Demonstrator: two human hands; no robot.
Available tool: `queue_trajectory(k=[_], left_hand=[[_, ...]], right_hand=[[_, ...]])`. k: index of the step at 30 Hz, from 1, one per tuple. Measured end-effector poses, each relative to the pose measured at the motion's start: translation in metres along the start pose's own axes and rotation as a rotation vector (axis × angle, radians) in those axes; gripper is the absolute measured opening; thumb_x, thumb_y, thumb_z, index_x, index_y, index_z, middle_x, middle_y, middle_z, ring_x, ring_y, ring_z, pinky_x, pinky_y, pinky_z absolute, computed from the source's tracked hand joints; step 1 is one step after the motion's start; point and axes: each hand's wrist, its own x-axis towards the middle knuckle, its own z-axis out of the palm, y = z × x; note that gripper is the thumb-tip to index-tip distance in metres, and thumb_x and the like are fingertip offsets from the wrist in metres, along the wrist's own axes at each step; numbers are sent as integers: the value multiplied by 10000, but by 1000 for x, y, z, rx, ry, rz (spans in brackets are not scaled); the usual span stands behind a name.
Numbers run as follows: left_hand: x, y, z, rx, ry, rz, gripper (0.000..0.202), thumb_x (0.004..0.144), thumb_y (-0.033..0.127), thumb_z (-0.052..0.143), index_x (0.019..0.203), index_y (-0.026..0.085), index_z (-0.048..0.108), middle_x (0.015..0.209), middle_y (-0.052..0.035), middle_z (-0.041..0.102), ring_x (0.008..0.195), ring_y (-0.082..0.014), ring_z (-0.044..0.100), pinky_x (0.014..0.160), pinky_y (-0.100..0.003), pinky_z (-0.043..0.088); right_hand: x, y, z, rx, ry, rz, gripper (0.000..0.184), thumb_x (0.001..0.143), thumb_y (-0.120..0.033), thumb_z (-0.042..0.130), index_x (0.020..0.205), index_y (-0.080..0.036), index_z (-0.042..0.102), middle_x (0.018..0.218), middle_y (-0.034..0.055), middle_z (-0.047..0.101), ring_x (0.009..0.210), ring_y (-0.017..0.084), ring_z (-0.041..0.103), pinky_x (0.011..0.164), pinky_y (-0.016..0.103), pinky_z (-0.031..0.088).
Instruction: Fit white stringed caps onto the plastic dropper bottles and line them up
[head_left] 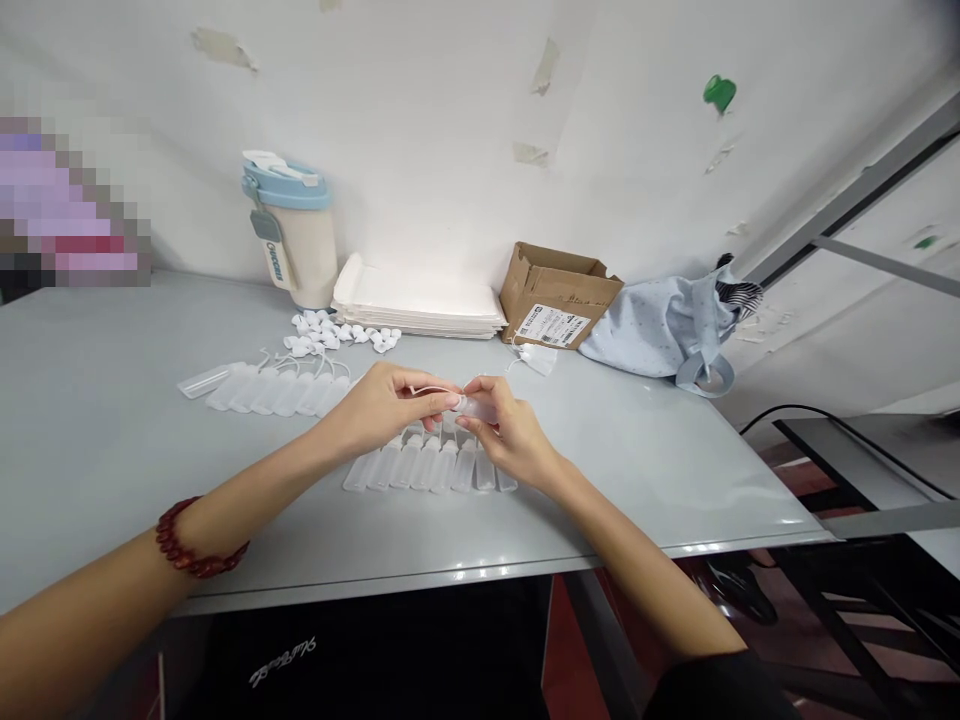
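Observation:
My left hand (pixel 390 405) and my right hand (pixel 504 430) meet above the grey table (pixel 112 400), fingers pinched. Between them they hold a small clear plastic bottle (pixel 480 408) with a thin white cord (pixel 431 389) running to the left fingertips. Directly beneath my hands lies a row of several clear plastic bottles (pixel 424 468), side by side. A second row of the same bottles (pixel 274 390) lies further left. A heap of small white caps with cords (pixel 337 335) sits behind that row.
Against the wall stand a cream tumbler with a blue lid (pixel 292 235), a stack of white trays (pixel 416 300), an open cardboard box (pixel 555 295) and a pale blue cloth bag (pixel 667 325). The table's front edge (pixel 480 575) is close to me.

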Motion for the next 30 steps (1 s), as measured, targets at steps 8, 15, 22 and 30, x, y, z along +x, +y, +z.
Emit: queue_trajectory(k=[8, 15, 22, 30], left_hand=[[0, -4, 3, -28, -56, -23, 232, 773, 388, 667, 873, 195, 747, 638, -11, 702, 620, -175, 657, 587, -270, 527], [0, -7, 5, -42, -12, 75, 241, 736, 362, 696, 906, 200, 748, 927, -50, 743, 845, -224, 683, 678, -296, 547], [1, -1, 0, -45, -61, -49, 269, 769, 437, 665, 829, 185, 739, 669, -29, 723, 683, -200, 690, 639, -290, 551], [0, -5, 2, -77, -55, 81, 229, 759, 346, 683, 905, 173, 722, 837, -39, 737, 796, -192, 682, 663, -259, 548]], right_hand=[[-1, -1, -1, 14, -1, 42, 201, 881, -299, 529, 1047, -235, 435, 854, 30, 655, 660, 177, 612, 613, 306, 469], [2, -8, -6, 242, -18, 145, 202, 847, -340, 592, 969, -221, 482, 821, 14, 679, 685, 165, 615, 602, 277, 449], [1, -8, -4, 138, 11, 66, 176, 859, -303, 563, 976, -224, 457, 778, 1, 629, 582, 134, 534, 552, 256, 405], [1, -9, -4, 313, -34, 90, 216, 889, -342, 543, 993, -217, 401, 731, -19, 604, 551, 116, 472, 524, 231, 339]])
